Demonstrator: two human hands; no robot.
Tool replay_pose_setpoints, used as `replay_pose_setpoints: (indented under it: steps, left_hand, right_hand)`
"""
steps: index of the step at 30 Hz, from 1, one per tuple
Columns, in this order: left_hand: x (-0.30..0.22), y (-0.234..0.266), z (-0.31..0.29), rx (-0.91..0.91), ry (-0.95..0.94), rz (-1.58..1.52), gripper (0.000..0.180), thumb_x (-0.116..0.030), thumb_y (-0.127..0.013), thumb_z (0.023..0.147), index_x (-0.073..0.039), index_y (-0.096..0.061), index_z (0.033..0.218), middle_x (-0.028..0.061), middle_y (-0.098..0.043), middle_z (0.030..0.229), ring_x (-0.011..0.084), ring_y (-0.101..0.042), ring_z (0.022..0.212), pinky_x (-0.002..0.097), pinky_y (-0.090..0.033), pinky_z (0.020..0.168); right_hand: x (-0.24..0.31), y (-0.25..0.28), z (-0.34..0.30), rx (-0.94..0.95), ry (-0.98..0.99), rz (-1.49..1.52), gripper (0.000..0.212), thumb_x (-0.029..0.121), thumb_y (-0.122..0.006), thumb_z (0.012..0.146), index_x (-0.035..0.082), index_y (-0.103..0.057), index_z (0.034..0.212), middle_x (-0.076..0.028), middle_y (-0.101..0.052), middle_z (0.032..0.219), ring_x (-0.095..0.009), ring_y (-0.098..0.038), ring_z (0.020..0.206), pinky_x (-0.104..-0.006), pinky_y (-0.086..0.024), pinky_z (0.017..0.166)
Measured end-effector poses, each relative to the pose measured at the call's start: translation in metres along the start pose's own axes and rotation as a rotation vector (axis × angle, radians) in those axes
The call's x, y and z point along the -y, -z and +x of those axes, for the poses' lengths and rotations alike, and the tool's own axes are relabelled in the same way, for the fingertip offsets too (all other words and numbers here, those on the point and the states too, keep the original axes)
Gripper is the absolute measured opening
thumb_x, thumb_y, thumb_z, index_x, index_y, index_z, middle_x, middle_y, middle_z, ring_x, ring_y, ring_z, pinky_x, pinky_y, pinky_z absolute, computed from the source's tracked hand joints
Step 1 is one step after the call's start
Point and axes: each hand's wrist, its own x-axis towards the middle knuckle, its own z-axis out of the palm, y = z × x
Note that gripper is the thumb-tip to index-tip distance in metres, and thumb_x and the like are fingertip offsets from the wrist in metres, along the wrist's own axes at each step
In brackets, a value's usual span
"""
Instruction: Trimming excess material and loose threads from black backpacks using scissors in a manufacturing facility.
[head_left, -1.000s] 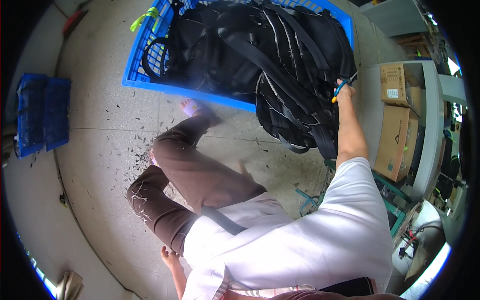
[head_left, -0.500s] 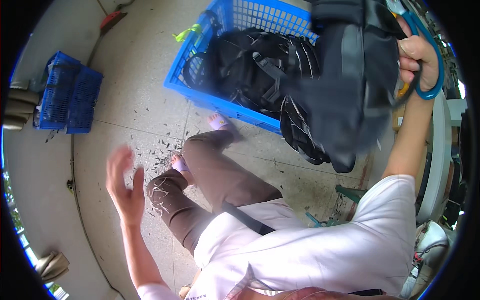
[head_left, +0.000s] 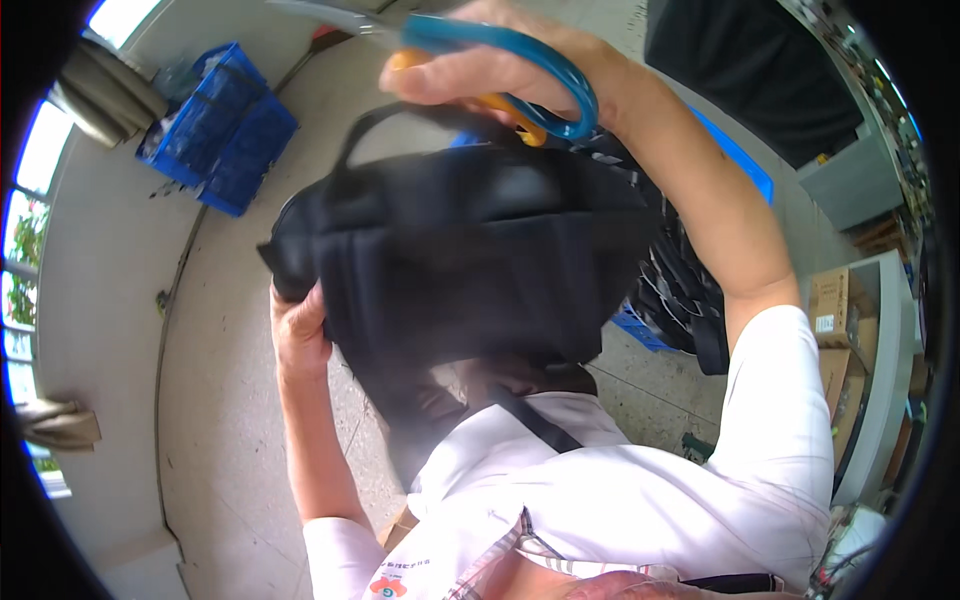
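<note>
A black bag [head_left: 460, 285], partly smeared by motion, hangs in front of my body above my lap. My left hand [head_left: 300, 330] grips its left side, with the fingers hidden behind the fabric and the thumb in front. At the top of the view my right hand [head_left: 465, 75] is closed round a pair of scissors [head_left: 500, 38] with blue and orange handles, its blades pointing left. The bag's carry loop [head_left: 355, 135] rises just beneath that hand; whether the fingers also hold it cannot be made out.
Behind the bag, to the right, stands a blue crate [head_left: 735, 150] with black bags [head_left: 680, 280] piled in it. Other blue crates [head_left: 235, 130] sit by the left wall. Cardboard boxes [head_left: 830, 310] fill a shelf at right, and a dark cover [head_left: 750, 75] drapes something at the far right.
The bag has come from above the crate on the right to in front of me. My left hand, empty and spread before, now grips it. My right hand has moved left with the scissors.
</note>
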Motion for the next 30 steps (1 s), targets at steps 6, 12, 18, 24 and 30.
replay_pose_setpoints:
  steps: [6,12,18,24,30]
  left_hand:
    - [0.018,0.085,-0.075,-0.363,-0.099,-0.198,0.036,-0.015,-0.063,0.079,-0.002,-0.054,0.112,0.0111,-0.059,0.108,0.0233,-0.058,0.096,0.0382,-0.046,0.087]
    - [0.034,0.124,-0.124,-0.489,-0.135,-0.418,0.043,-0.023,-0.055,0.085,-0.002,-0.045,0.121,0.0126,-0.053,0.118,0.0275,-0.053,0.105,0.0421,-0.042,0.092]
    - [0.032,0.138,-0.139,-0.451,-0.091,-0.501,0.045,-0.028,-0.053,0.085,-0.001,-0.046,0.12,0.0134,-0.052,0.119,0.0288,-0.052,0.106,0.044,-0.04,0.093]
    - [0.036,0.157,-0.152,-0.506,-0.075,-0.485,0.047,-0.032,-0.051,0.086,-0.001,-0.045,0.121,0.0138,-0.051,0.12,0.0293,-0.05,0.108,0.0452,-0.039,0.094]
    - [0.044,0.186,-0.17,-0.484,-0.088,-0.493,0.042,-0.029,-0.048,0.088,-0.001,-0.047,0.12,0.0131,-0.051,0.12,0.0289,-0.049,0.11,0.0451,-0.038,0.095]
  right_hand:
    - [-0.074,-0.045,-0.019,-0.037,0.067,0.284,0.046,0.039,-0.061,0.079,0.0,-0.053,0.101,-0.006,-0.059,0.071,-0.012,-0.058,0.063,-0.0216,-0.047,0.056]
    - [-0.107,-0.12,-0.033,-0.05,-0.007,0.473,0.058,0.042,-0.062,0.077,-0.002,-0.048,0.112,-0.003,-0.055,0.074,-0.007,-0.051,0.064,-0.0182,-0.042,0.056]
    - [-0.112,-0.114,-0.042,-0.073,-0.012,0.32,0.073,0.052,-0.065,0.07,-0.001,-0.047,0.117,0.003,-0.046,0.076,-0.002,-0.044,0.065,-0.0129,-0.037,0.053]
    - [-0.122,-0.103,-0.074,0.014,-0.107,0.069,0.077,0.052,-0.067,0.066,-0.003,-0.047,0.116,-0.003,-0.053,0.082,-0.01,-0.053,0.072,-0.0213,-0.046,0.067]
    - [-0.136,-0.092,-0.085,-0.109,-0.093,-0.194,0.084,0.061,-0.065,0.06,-0.001,-0.048,0.113,-0.008,-0.054,0.085,-0.015,-0.052,0.073,-0.0274,-0.047,0.068]
